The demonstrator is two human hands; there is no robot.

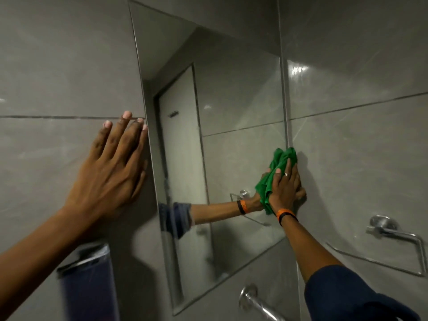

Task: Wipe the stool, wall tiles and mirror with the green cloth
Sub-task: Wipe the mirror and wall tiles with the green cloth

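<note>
A frameless mirror (231, 100) hangs on grey wall tiles (58, 66). My right hand (286, 188) presses a bunched green cloth (281, 158) against the mirror's right edge, where glass meets tile. The cloth and the arm show again as a reflection in the glass. My left hand (113, 167) lies flat on the tile just left of the mirror, fingers spread and holding nothing. No stool is in view.
A chrome towel ring (393, 235) is fixed to the tiles at the right. A chrome tap (257, 302) sticks out below the mirror. A dark bottle with a silver band (85, 279) stands at the lower left.
</note>
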